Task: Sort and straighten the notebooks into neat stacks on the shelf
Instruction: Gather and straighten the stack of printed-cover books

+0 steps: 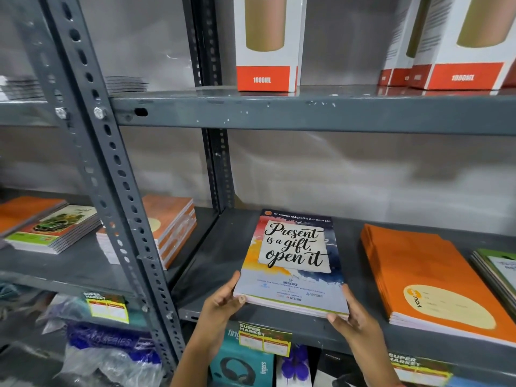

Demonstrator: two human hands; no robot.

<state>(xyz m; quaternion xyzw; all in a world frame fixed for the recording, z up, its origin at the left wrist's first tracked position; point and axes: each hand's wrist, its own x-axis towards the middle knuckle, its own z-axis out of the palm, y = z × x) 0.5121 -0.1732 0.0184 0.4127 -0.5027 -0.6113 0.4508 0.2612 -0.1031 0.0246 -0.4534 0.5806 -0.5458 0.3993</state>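
Both hands are on the small stack of colourful "Present is a gift, open it" notebooks (293,263) at the grey metal shelf's (217,255) front edge: left hand (223,300) and right hand (354,317) fingers clamp its near corners. A stack of orange paper notebooks (427,277) lies near on the right.

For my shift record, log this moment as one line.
step: squaring stack | item: Present is a gift notebooks | left hand: near-left corner | right hand: near-right corner | neighbour: orange notebooks, apart
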